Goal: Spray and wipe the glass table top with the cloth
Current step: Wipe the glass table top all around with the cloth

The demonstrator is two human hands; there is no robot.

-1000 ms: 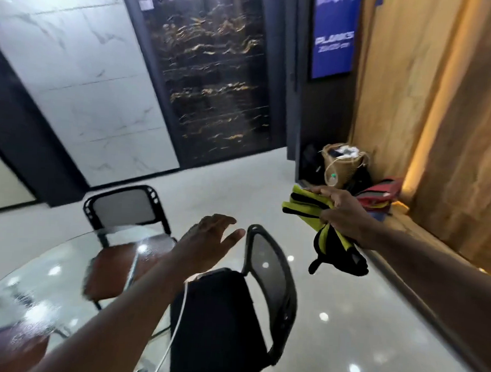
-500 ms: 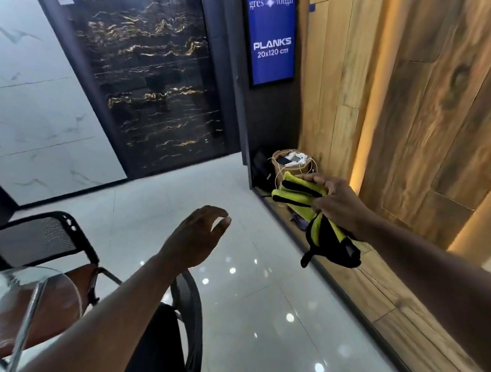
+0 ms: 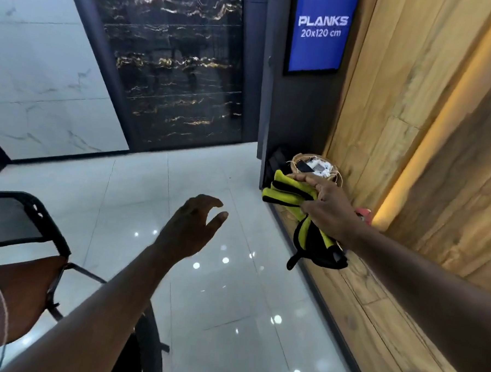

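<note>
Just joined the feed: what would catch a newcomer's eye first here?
The yellow-and-black cloth stands out, gripped by the right hand at centre right. The left hand hangs open and empty above the glossy floor, mid-frame. A blue PLANKS sign sits top right.

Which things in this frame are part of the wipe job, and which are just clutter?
Job: yellow-black cloth, held in the right hand; glass table edge, bottom left; left hand, empty. No spray bottle visible.

Lying about: wicker basket, brown-seat chair, blue PLANKS sign, red item by the wall.
</note>
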